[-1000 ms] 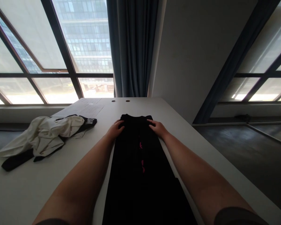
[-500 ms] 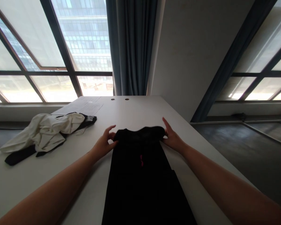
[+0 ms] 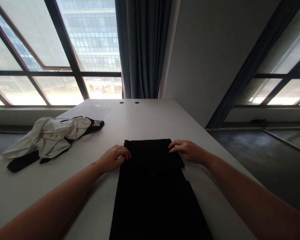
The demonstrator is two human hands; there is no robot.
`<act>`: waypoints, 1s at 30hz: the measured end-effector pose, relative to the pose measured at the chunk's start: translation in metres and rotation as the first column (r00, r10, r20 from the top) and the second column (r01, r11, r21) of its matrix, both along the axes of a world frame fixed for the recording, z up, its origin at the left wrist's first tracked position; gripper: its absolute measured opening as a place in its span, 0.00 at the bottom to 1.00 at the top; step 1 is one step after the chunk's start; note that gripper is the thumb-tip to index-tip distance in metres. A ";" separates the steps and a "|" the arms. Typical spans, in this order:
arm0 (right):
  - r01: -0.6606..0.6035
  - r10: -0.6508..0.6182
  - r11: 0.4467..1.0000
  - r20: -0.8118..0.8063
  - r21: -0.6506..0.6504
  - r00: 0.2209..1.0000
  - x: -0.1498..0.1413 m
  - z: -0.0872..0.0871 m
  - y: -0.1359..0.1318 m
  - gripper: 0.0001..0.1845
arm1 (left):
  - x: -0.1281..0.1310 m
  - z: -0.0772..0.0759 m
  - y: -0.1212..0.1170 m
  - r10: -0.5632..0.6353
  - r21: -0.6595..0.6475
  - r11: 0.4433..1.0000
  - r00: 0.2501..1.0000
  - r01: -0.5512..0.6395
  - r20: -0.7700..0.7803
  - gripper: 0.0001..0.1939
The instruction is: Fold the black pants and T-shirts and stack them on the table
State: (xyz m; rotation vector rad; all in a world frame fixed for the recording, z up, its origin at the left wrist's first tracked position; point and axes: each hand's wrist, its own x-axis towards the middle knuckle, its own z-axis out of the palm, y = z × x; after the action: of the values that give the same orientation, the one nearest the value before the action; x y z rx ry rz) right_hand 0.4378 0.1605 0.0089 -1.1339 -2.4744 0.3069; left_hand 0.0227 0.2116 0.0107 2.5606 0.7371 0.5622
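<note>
A long black garment (image 3: 155, 203) lies lengthwise in front of me on the white table (image 3: 95, 206). Its far end is turned over toward me as a flat flap (image 3: 150, 153), and a small red mark shows just below the flap's near edge. On the flap's left edge rest the fingers of my left hand (image 3: 115, 158), fairly straight, with the thumb apart. My right hand (image 3: 187, 150) touches the flap's right edge near its far corner, fingers stretched out over the cloth. Neither hand visibly pinches the fabric.
To the left lies a crumpled white and black garment (image 3: 57, 136). Papers (image 3: 92, 109) lie at the table's far left, near two round cable holes. Beyond stand a blue curtain (image 3: 145, 50) and windows. The table's right edge borders the grey floor (image 3: 240, 146).
The garment's far end, raised and bunched between my hands before, now lies flat, folded toward me and mostly covering the red mark. My fingers have loosened and rest on its edges.
</note>
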 end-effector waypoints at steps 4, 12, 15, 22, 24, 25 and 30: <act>0.170 -0.169 0.980 -0.018 0.104 0.985 -0.017 -0.025 0.004 0.28 | 0.034 -0.009 -0.025 0.165 0.131 0.979 0.985 -0.159 -0.039 0.18; 0.387 -0.385 0.921 0.209 0.033 0.899 -0.039 -0.040 0.000 0.35 | 0.035 -0.039 -0.022 0.148 0.129 0.985 0.954 -0.117 -0.263 0.31; 0.517 -0.515 0.855 0.209 0.047 0.831 -0.041 -0.018 -0.007 0.31 | 0.028 -0.041 -0.010 0.257 0.092 0.966 0.939 -0.242 -0.229 0.32; 0.565 -0.556 0.734 0.144 -0.377 0.819 -0.041 0.008 -0.013 0.19 | 0.025 -0.050 0.009 0.406 0.033 0.910 0.876 -0.412 -0.259 0.39; 0.489 -0.587 0.639 0.035 -0.593 0.809 -0.040 0.005 -0.012 0.11 | 0.024 -0.053 0.011 0.408 0.042 0.910 0.878 -0.412 -0.251 0.39; 0.420 -0.612 0.581 -0.034 -0.697 0.791 -0.039 0.003 -0.010 0.11 | 0.024 -0.054 0.012 0.409 0.046 0.910 0.878 -0.411 -0.249 0.39; 0.242 -0.648 0.462 -0.139 -0.853 0.749 -0.029 -0.006 -0.004 0.22 | 0.022 -0.055 0.014 0.396 0.062 0.917 0.884 -0.393 -0.251 0.40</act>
State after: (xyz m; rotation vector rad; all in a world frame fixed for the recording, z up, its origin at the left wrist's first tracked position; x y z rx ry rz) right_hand 0.4084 0.1562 0.0032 -1.7628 -1.4544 1.4427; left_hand 0.0448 0.2252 -0.0440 2.5280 1.3718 0.3497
